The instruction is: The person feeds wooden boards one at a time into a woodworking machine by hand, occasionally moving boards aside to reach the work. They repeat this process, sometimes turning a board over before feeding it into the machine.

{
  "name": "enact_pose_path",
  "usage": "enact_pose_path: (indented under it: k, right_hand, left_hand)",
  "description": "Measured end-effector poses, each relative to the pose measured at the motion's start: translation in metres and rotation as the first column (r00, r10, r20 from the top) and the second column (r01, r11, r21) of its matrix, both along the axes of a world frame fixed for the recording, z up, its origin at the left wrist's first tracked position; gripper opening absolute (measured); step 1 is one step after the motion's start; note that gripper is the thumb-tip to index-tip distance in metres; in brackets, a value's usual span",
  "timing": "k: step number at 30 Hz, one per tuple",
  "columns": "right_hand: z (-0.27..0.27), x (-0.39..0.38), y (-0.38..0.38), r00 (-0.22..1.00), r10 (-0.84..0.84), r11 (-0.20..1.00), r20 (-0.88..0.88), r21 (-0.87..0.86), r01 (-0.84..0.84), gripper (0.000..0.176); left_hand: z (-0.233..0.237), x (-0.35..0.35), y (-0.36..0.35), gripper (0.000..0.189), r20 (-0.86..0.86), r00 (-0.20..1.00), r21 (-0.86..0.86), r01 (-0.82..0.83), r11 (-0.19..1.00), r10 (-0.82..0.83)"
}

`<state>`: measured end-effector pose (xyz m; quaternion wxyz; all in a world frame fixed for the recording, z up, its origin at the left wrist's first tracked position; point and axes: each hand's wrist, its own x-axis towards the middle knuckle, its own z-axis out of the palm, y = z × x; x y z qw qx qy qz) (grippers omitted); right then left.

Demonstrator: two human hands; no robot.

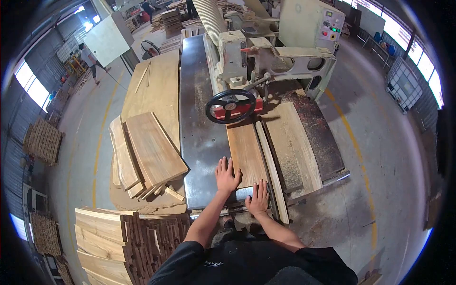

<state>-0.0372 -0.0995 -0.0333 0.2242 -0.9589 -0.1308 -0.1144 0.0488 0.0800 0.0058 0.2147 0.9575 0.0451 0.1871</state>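
A reddish-brown wooden board lies on the machine's steel table, its far end under the saw machine's head by the black handwheel. My left hand rests with fingers outstretched at the board's left edge, near its close end. Against that close end, my right hand lies with fingers spread and pointing forward. Along the board's right side runs a narrow pale wood strip. Neither hand is wrapped around anything.
Planks lie on a wooden side table at left, above a tall board stack. Right of the strip lies a sawdust-covered board. A control panel stands behind. A person walks far left.
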Motion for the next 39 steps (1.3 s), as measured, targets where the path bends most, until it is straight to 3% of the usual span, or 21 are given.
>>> enact_pose_path:
  k: [39]
  right_hand:
    - [-0.001, 0.0015, 0.0001, 0.998, 0.022, 1.0, 0.065, 0.001, -0.022, 0.074]
  left_hand:
    - [-0.0009, 0.0005, -0.0003, 0.064, 0.024, 0.999, -0.032, -0.023, 0.999, 0.024]
